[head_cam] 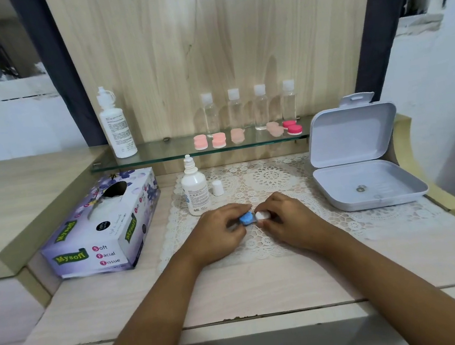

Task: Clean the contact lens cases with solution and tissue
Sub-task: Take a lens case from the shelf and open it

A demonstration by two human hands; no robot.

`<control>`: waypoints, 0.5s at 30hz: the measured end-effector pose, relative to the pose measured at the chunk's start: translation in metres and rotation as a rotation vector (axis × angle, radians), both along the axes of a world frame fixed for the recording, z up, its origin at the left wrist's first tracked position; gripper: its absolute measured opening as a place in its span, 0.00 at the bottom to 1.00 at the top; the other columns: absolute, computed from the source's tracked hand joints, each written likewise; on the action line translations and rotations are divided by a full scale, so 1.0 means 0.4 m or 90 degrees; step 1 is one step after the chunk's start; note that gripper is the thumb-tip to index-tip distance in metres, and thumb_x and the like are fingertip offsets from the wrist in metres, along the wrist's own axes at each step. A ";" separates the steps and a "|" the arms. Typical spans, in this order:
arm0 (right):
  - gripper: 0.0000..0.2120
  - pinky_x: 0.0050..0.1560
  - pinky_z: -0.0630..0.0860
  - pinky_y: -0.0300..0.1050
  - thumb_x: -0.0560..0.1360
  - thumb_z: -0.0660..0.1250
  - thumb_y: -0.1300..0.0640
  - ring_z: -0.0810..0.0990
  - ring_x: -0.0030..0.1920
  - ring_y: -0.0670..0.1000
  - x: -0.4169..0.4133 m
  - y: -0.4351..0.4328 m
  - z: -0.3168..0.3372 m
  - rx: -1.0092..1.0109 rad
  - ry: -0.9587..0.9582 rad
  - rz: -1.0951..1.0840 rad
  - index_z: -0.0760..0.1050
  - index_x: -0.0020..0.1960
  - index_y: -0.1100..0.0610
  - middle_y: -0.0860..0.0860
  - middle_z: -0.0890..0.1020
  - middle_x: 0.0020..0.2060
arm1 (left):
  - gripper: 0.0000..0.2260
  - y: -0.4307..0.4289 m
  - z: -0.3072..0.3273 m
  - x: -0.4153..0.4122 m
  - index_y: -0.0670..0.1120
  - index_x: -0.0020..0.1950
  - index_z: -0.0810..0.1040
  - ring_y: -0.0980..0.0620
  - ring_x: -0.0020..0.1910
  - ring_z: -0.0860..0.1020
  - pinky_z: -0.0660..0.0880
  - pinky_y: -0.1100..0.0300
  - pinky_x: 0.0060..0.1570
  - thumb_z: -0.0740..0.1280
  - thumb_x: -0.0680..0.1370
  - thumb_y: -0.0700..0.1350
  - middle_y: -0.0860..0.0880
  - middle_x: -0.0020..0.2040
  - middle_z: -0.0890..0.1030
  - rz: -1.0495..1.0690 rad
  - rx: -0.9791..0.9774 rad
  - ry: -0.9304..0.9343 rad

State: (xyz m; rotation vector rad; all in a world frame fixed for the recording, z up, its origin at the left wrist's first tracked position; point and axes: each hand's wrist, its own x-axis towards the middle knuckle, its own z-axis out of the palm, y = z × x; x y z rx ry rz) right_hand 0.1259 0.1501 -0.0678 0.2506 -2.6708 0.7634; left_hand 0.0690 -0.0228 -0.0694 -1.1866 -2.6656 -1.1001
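Observation:
A blue and white contact lens case [247, 218] lies on the lace mat [280, 182] between my hands. My left hand [220, 230] pinches its blue-capped side. My right hand [288, 218] grips the white cap [262, 216] on its other side. An uncapped white solution bottle [195, 190] stands just behind my left hand, its small white cap [217, 187] beside it. A purple tissue box [102, 225] sits at the left. Several pink lens cases [218, 140] rest on the glass shelf [159, 152].
A tall white bottle [117, 126] and several clear bottles [249, 107] stand on the glass shelf. An open grey plastic box [367, 179] sits at the right on the mat. A raised wooden ledge [20, 201] lies to the left.

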 end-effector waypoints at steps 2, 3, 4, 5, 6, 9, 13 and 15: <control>0.11 0.41 0.63 0.28 0.76 0.64 0.57 0.71 0.45 0.47 -0.001 0.000 0.000 -0.003 -0.003 -0.003 0.77 0.57 0.57 0.49 0.71 0.44 | 0.20 0.000 -0.002 -0.003 0.47 0.64 0.76 0.57 0.59 0.76 0.70 0.59 0.64 0.63 0.72 0.45 0.54 0.59 0.78 0.001 0.014 -0.009; 0.11 0.42 0.64 0.26 0.76 0.64 0.57 0.71 0.45 0.47 -0.001 0.000 -0.001 -0.005 -0.003 -0.003 0.77 0.57 0.57 0.48 0.71 0.44 | 0.18 0.000 -0.004 -0.005 0.47 0.64 0.76 0.56 0.57 0.76 0.71 0.57 0.63 0.65 0.74 0.44 0.54 0.57 0.78 0.008 0.018 -0.004; 0.11 0.43 0.64 0.25 0.76 0.64 0.57 0.71 0.44 0.47 0.000 0.000 -0.001 -0.004 -0.003 -0.002 0.78 0.56 0.57 0.48 0.71 0.44 | 0.17 0.001 -0.004 -0.005 0.47 0.64 0.76 0.56 0.56 0.76 0.71 0.56 0.62 0.67 0.75 0.44 0.53 0.56 0.78 0.016 0.019 0.003; 0.11 0.43 0.64 0.24 0.75 0.64 0.57 0.71 0.44 0.47 0.000 0.001 -0.001 -0.003 -0.002 -0.001 0.78 0.56 0.57 0.49 0.71 0.43 | 0.17 0.002 -0.002 -0.004 0.47 0.64 0.75 0.56 0.56 0.76 0.72 0.56 0.61 0.68 0.76 0.45 0.53 0.55 0.78 0.024 0.017 0.010; 0.11 0.43 0.64 0.24 0.75 0.65 0.57 0.71 0.44 0.47 0.001 0.001 -0.001 -0.001 -0.002 -0.001 0.78 0.56 0.57 0.49 0.71 0.43 | 0.18 0.003 0.000 -0.003 0.46 0.65 0.75 0.56 0.55 0.76 0.72 0.56 0.60 0.68 0.76 0.47 0.52 0.54 0.77 0.032 0.012 0.017; 0.11 0.42 0.64 0.24 0.75 0.65 0.57 0.71 0.44 0.47 0.002 0.001 0.000 -0.001 -0.001 0.000 0.78 0.56 0.57 0.49 0.72 0.43 | 0.17 0.007 0.006 0.000 0.46 0.63 0.77 0.58 0.51 0.75 0.71 0.62 0.57 0.68 0.75 0.50 0.57 0.48 0.73 0.044 -0.001 0.032; 0.10 0.42 0.64 0.25 0.75 0.65 0.56 0.72 0.44 0.48 0.004 -0.001 -0.001 -0.012 0.000 0.000 0.78 0.55 0.55 0.49 0.72 0.43 | 0.09 0.011 0.008 0.000 0.49 0.52 0.79 0.60 0.45 0.73 0.68 0.72 0.47 0.69 0.75 0.50 0.58 0.44 0.71 0.057 -0.007 0.039; 0.10 0.42 0.64 0.25 0.75 0.65 0.55 0.72 0.44 0.47 0.003 0.000 -0.002 -0.008 0.002 0.001 0.78 0.54 0.56 0.49 0.72 0.43 | 0.06 0.011 0.010 -0.003 0.50 0.48 0.77 0.60 0.45 0.73 0.68 0.71 0.44 0.69 0.74 0.51 0.56 0.44 0.73 0.074 0.012 0.034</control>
